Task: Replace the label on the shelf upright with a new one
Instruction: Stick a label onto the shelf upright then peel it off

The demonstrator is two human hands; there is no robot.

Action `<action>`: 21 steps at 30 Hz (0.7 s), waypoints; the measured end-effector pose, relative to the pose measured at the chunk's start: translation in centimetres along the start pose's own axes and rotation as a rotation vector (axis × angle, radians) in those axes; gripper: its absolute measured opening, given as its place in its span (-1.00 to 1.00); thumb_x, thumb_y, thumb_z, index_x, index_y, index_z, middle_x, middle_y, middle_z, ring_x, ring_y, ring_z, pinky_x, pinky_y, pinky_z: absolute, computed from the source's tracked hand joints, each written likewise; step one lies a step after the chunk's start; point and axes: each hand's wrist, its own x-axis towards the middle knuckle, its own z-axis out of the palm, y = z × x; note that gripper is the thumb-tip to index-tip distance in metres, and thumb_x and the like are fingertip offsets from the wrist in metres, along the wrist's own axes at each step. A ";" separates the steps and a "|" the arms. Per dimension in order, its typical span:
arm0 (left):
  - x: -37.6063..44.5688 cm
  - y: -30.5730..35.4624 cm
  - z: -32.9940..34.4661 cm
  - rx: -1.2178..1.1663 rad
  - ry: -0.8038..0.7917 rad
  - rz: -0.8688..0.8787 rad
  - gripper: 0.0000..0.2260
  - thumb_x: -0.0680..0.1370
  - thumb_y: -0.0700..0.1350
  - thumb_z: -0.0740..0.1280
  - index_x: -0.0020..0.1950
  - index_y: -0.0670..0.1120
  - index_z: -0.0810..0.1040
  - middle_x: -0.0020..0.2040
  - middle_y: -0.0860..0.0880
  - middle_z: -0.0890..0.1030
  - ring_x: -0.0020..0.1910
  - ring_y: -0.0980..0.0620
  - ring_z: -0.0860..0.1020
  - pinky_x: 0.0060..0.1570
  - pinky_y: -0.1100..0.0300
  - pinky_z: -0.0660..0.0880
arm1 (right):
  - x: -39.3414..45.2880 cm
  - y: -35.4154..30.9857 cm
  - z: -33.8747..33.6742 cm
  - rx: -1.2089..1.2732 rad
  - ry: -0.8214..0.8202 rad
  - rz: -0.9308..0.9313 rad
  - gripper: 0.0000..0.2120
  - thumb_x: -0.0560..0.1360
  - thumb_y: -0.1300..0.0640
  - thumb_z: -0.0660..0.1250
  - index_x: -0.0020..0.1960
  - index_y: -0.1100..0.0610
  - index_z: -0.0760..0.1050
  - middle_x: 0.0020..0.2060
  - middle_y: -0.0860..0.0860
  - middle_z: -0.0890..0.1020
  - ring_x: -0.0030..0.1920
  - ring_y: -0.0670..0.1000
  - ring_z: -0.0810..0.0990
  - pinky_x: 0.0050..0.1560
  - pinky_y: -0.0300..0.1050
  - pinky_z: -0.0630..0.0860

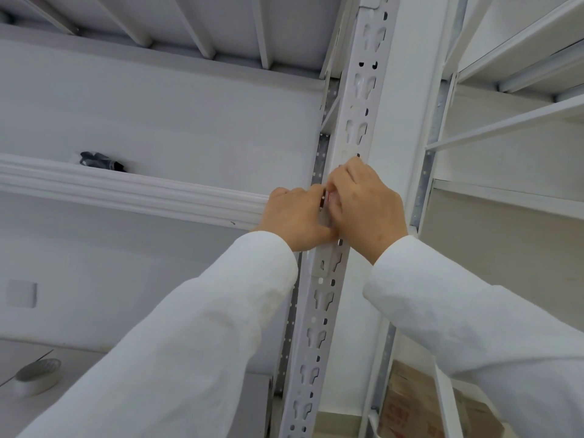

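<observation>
Label, red and mostly hidden, is pinched against the shelf upright by the curled left hand and right hand, apparently for peeling or pressing.

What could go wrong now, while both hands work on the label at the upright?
The label is almost hidden between the left hand and right hand, so it may go on crooked or creased. It sits on the slotted face of the upright, so an edge over a slot may lift.
</observation>
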 end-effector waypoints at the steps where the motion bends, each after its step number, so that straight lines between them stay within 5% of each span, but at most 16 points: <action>1: 0.0 0.0 0.0 0.004 0.007 0.002 -0.71 0.45 0.13 0.26 0.02 -0.04 0.37 -0.22 0.03 0.51 -0.20 -0.02 0.45 -0.02 0.16 0.21 | 0.2 0.1 -0.2 0.008 0.006 -0.003 -0.90 0.37 0.23 0.19 -0.23 0.19 0.48 -0.27 0.09 0.52 -0.34 0.08 0.49 -0.60 -0.17 0.35; 6: -0.1 0.0 0.0 -0.005 0.004 -0.001 -0.73 0.45 0.10 0.27 0.00 -0.04 0.35 -0.29 0.07 0.44 -0.20 -0.02 0.42 0.01 0.16 0.22 | 0.3 0.6 -1.3 0.090 -0.064 -0.029 -0.87 0.37 0.14 0.34 -0.11 0.15 0.51 -0.19 0.05 0.55 -0.23 0.06 0.52 -0.49 -0.18 0.32; 16: -0.1 0.1 -0.2 -0.006 -0.007 -0.007 -0.72 0.43 0.09 0.29 -0.06 -0.02 0.26 -0.32 0.09 0.40 -0.22 -0.02 0.41 -0.01 0.16 0.22 | 0.2 0.0 -0.8 0.097 -0.093 0.055 -0.93 0.39 0.20 0.31 -0.13 0.14 0.51 -0.14 0.05 0.53 -0.18 0.06 0.49 -0.47 -0.15 0.36; 21: 0.0 0.2 -0.2 0.004 -0.026 0.000 -0.71 0.43 0.06 0.29 0.07 -0.03 0.36 -0.23 0.05 0.49 -0.20 -0.02 0.44 0.00 0.16 0.21 | 0.1 -1.2 -0.7 0.085 -0.127 0.135 -0.87 0.41 0.26 0.25 -0.05 0.18 0.47 -0.10 0.09 0.50 -0.14 0.09 0.48 -0.44 -0.09 0.38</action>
